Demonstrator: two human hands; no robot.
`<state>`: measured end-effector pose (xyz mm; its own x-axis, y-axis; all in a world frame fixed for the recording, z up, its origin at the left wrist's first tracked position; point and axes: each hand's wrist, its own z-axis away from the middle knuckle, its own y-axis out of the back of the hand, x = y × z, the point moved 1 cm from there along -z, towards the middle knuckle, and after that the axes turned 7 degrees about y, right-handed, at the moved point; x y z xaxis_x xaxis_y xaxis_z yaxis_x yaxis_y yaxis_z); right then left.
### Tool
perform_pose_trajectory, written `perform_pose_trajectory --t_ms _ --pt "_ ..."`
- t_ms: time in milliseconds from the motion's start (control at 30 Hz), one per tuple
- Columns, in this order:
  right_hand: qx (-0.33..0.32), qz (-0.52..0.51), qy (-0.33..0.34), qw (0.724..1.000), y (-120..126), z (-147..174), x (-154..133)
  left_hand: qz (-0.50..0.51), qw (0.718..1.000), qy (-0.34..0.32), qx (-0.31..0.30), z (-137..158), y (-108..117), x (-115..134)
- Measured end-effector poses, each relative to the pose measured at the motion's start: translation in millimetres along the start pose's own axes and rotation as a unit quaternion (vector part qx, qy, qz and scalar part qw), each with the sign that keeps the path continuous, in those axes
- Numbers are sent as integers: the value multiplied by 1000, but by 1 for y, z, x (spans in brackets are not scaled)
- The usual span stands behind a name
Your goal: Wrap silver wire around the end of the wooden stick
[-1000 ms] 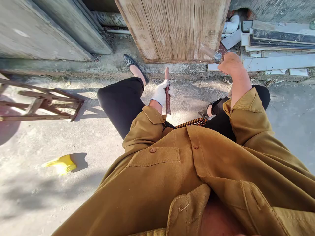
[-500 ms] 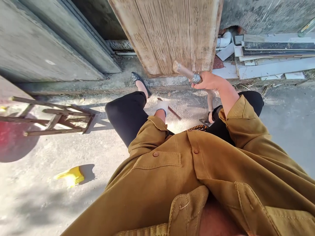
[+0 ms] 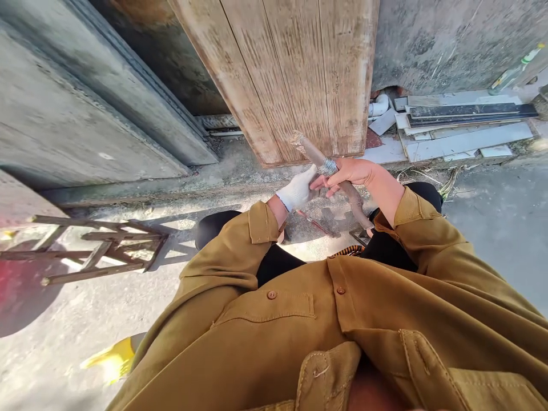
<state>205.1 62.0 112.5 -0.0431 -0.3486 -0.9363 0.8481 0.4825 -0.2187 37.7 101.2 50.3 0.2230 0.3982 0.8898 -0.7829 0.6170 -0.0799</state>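
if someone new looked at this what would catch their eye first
Probably the thick stick wound with shiny wire, near the picture's centre, in the bare right hand with the white-gloved left hand beside it. Next, perhaps, the bright yellow object on the ground at lower left.

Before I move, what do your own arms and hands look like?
The left hand wears a white glove with a dark edge at the wrist. The right hand is bare, with no glove. Both arms are in loose, mustard-brown sleeves, ending short of the wrists in wide cuffs.
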Motion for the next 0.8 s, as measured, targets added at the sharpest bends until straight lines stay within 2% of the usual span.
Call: perform_pose_trajectory --t_ms 100,200,267,367,467,567,700,800 --pt "18 -8 5 1000 7 -8 -11 67 992 4 -103 -7 20 8" --pt "85 26 15 996 20 -14 -20 28 988 -42 -143 -15 48 12" --pt "123 59 4 991 29 -15 -24 28 989 -85 -117 -17 63 13" --pt "98 81 -20 992 37 -15 -27 -15 994 -105 -35 -19 72 10" --pt "58 43 2 997 37 -16 -28 -121 987 -110 9 -20 63 5" --pt "76 21 12 997 35 -19 -27 -220 967 -122 38 -20 53 -1" --pt "174 26 9 984 38 -19 -16 -297 947 -121 16 -18 49 -7" --pt "219 190 -48 956 45 -17 -5 -298 949 -103 -26 -15 51 -7"
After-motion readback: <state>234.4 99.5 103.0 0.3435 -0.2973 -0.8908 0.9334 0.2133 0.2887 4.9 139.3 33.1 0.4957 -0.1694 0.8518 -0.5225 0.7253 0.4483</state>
